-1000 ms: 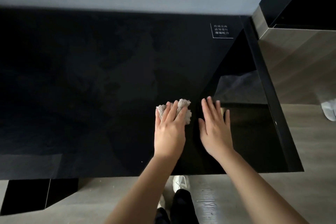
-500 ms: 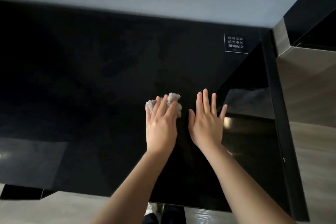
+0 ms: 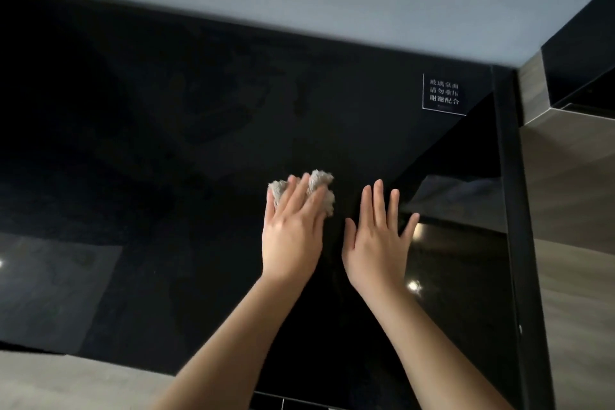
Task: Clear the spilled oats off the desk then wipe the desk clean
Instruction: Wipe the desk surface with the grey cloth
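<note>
Nudged slightly farther up the black table (image 3: pixel 166 143) since the earlier frame, the grey cloth (image 3: pixel 322 178) at mid-frame is pressed under the straight fingers of the left hand (image 3: pixel 293 233), the right hand (image 3: pixel 376 243) is laid open just beside it, and, no oats being seen, wiping is judged under way.

We see both bare forearms reaching forward, side by side. The left hand (image 3: pixel 293 236) lies palm down, its fingers (image 3: pixel 287 196) straight and close together, pressing on a cloth (image 3: pixel 321 178). The right hand (image 3: pixel 374 246) lies flat just beside it, its fingers spread.
</note>
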`<action>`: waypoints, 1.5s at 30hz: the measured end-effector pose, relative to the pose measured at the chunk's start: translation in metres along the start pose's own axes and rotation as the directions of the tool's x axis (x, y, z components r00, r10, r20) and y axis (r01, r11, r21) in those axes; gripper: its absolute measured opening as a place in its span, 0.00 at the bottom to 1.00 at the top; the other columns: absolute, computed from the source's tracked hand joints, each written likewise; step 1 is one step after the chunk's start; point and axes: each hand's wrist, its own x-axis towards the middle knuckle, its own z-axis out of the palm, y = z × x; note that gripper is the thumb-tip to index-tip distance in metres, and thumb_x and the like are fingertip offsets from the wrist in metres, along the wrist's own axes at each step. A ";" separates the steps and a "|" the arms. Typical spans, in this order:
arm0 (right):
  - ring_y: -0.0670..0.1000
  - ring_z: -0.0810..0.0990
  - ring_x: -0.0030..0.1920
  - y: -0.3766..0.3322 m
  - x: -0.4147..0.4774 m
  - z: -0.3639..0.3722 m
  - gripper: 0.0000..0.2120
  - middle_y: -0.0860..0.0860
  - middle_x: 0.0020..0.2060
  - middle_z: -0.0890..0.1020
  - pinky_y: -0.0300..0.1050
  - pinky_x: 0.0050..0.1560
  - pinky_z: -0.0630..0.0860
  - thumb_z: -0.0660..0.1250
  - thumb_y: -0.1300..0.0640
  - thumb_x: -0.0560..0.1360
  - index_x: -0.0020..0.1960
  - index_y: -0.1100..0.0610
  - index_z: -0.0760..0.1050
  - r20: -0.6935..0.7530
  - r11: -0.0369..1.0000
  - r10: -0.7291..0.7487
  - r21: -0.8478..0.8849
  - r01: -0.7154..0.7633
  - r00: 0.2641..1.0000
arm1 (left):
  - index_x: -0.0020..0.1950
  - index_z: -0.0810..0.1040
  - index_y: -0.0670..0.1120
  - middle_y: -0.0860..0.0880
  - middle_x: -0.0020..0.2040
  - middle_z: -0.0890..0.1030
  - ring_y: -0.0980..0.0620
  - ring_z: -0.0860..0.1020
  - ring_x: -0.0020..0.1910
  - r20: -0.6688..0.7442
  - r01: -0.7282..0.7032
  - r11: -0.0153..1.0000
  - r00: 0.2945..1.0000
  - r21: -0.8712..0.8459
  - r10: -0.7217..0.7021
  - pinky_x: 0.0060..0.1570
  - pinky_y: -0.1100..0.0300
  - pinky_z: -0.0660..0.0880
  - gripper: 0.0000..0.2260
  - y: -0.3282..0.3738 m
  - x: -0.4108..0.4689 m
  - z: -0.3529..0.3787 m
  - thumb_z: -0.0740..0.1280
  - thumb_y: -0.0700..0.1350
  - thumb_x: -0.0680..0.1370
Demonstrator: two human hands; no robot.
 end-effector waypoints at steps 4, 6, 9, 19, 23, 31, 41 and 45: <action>0.56 0.46 0.78 -0.003 0.043 -0.015 0.26 0.53 0.78 0.53 0.66 0.75 0.44 0.55 0.51 0.81 0.77 0.56 0.57 -0.034 0.997 0.009 0.071 -0.007 0.999 | 0.71 0.72 0.52 0.49 0.71 0.72 0.50 0.67 0.72 0.042 -0.130 0.990 0.991 0.048 0.128 0.71 0.46 0.62 0.19 -0.033 -0.016 -0.021 0.63 0.49 0.79; 0.56 0.45 0.78 -0.009 0.076 -0.018 0.27 0.54 0.79 0.51 0.65 0.75 0.44 0.53 0.49 0.81 0.78 0.56 0.54 -0.047 0.997 0.007 0.078 -0.003 0.999 | 0.70 0.72 0.53 0.50 0.70 0.72 0.49 0.66 0.72 0.025 -0.054 0.992 0.998 0.111 0.052 0.73 0.44 0.57 0.19 -0.047 -0.005 -0.026 0.64 0.50 0.79; 0.56 0.44 0.78 -0.020 0.102 -0.012 0.29 0.53 0.79 0.48 0.67 0.74 0.45 0.48 0.45 0.81 0.79 0.55 0.49 -0.022 1.000 0.003 0.028 -0.003 1.000 | 0.69 0.73 0.51 0.49 0.71 0.71 0.47 0.64 0.73 -0.052 0.116 0.988 0.992 0.098 -0.112 0.74 0.41 0.53 0.18 -0.059 0.031 -0.021 0.65 0.49 0.79; 0.57 0.49 0.78 -0.021 0.102 -0.005 0.28 0.53 0.79 0.52 0.67 0.74 0.49 0.48 0.47 0.81 0.79 0.56 0.52 -0.063 1.000 -0.001 0.007 0.001 0.998 | 0.73 0.68 0.50 0.47 0.74 0.66 0.46 0.59 0.76 0.064 -0.092 0.996 0.994 0.005 0.092 0.74 0.43 0.52 0.19 -0.014 0.052 0.002 0.59 0.45 0.81; 0.57 0.49 0.78 -0.019 0.101 -0.005 0.29 0.53 0.78 0.53 0.67 0.74 0.50 0.49 0.46 0.81 0.79 0.55 0.52 -0.050 1.000 0.006 -0.002 -0.006 0.999 | 0.72 0.70 0.49 0.46 0.75 0.66 0.45 0.58 0.76 0.022 0.067 0.997 0.997 0.021 -0.068 0.74 0.41 0.52 0.19 -0.062 0.077 -0.019 0.61 0.43 0.80; 0.58 0.50 0.78 -0.020 0.101 -0.006 0.28 0.54 0.78 0.55 0.68 0.73 0.51 0.46 0.47 0.81 0.78 0.57 0.55 -0.057 1.000 -0.007 -0.026 0.005 0.998 | 0.72 0.69 0.49 0.46 0.74 0.67 0.44 0.59 0.76 0.047 -0.062 0.998 0.997 0.031 0.060 0.74 0.41 0.53 0.20 -0.010 0.122 0.008 0.62 0.41 0.79; 0.58 0.43 0.78 -0.024 0.194 -0.018 0.33 0.53 0.79 0.47 0.66 0.74 0.45 0.39 0.40 0.79 0.79 0.56 0.45 -0.033 0.996 0.070 -0.045 -0.072 0.997 | 0.70 0.72 0.46 0.45 0.73 0.68 0.43 0.60 0.75 -0.031 0.111 0.994 0.993 0.006 -0.111 0.73 0.38 0.53 0.18 -0.075 0.141 -0.014 0.62 0.39 0.79; 0.59 0.47 0.78 -0.024 0.192 -0.015 0.33 0.54 0.78 0.51 0.68 0.73 0.48 0.39 0.40 0.79 0.78 0.57 0.50 -0.080 0.997 0.060 -0.044 -0.064 0.995 | 0.71 0.69 0.49 0.46 0.75 0.65 0.44 0.57 0.76 -0.062 0.202 0.979 0.978 0.037 -0.200 0.74 0.39 0.49 0.19 -0.049 0.198 0.006 0.60 0.40 0.80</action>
